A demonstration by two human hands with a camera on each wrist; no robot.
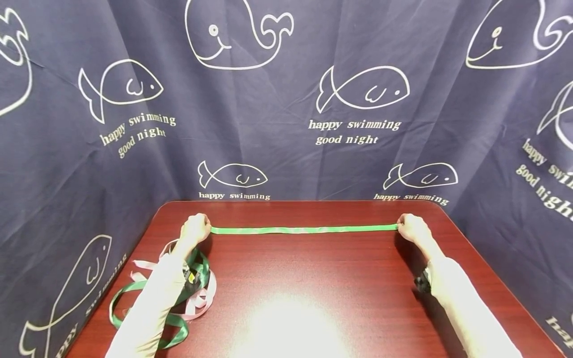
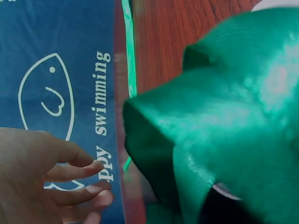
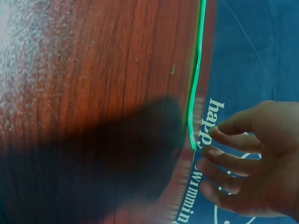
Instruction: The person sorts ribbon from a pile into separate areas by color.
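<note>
A narrow light-green ribbon (image 1: 295,230) stretches nearly straight from left to right across the far part of the table. My left hand (image 1: 195,227) is at its left end, and my right hand (image 1: 414,228) is at its right end. In the left wrist view, the left fingers (image 2: 79,193) are loosely bent, and the ribbon's tip shows just beyond them. Likewise, the right wrist view has the right fingers (image 3: 229,158) relaxed and spread, a small gap from the ribbon's end (image 3: 192,140). Neither hand grips anything.
Looped dark-green ribbon (image 1: 174,338) and pink ribbon (image 1: 208,298) lie tangled around and under the left forearm; green loops (image 2: 224,112) fill much of the left wrist view. The reddish-brown table (image 1: 313,278) meets a dark blue curtain (image 1: 286,124) printed with fish and whales.
</note>
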